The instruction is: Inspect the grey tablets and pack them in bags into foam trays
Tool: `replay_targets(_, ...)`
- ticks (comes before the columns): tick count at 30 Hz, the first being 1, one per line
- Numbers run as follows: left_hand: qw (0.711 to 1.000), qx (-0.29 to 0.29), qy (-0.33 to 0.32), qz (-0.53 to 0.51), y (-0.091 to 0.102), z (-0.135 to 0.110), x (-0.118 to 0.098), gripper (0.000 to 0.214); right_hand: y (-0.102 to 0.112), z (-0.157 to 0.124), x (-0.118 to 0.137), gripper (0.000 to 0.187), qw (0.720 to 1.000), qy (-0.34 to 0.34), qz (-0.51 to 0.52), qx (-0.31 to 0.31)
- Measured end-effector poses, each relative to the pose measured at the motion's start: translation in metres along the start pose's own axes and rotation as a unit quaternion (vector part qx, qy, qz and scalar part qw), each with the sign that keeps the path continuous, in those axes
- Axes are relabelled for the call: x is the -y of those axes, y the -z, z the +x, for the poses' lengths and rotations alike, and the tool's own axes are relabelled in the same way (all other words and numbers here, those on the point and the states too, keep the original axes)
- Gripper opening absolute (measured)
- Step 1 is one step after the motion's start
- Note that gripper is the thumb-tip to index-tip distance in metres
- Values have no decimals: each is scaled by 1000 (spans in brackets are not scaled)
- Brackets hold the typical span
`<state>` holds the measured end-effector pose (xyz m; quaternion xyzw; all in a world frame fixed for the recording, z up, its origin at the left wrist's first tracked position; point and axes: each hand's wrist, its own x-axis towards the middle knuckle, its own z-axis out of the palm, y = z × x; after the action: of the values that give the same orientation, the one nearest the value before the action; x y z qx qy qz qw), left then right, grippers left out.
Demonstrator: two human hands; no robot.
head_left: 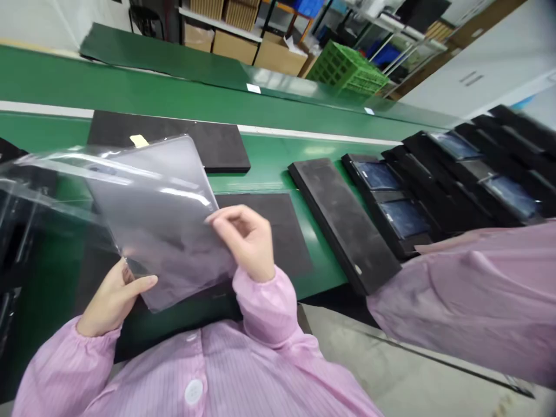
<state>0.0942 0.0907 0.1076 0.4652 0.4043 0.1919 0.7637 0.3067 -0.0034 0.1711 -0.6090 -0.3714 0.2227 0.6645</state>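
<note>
Hands gripped a grey flat slab in a clear plastic bag (pixel 152 214) above the near green belt (pixel 269 168), left hand (pixel 110 301) pinching its near-left corner, right hand (pixel 245 237) clamped on its right edge; bagging looked unfinished.

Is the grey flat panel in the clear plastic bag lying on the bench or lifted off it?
Lifted: the grey flat panel tilts above the green bench, held by the left hand and right hand.
</note>
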Motion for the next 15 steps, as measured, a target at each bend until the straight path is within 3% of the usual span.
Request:
replay_targets(2, 1000, 6, -7, -1, 1, 3, 2, 52, 22, 4, -8, 14, 995, -24, -5, -92)
replay_targets(4, 1000, 8, -10, -3, 3, 4, 2, 59, 33, -1, -20, 22, 989, -38, 9, -143)
replay_targets(6, 1000, 5, -7, -4, 3, 5, 2, 57, 33, -14, -31, 33, 989, -65, 19, -135)
replay_targets(10, 1000, -10, 0, -2, 3, 5, 2, 57, 14, -44, -43, 42, 988, -143, -34, -39)
replay_targets(15, 996, -82, -36, 31, 5, 6, 12, 57, 0, -60, -48, 28, 980, -179, 8, -89)
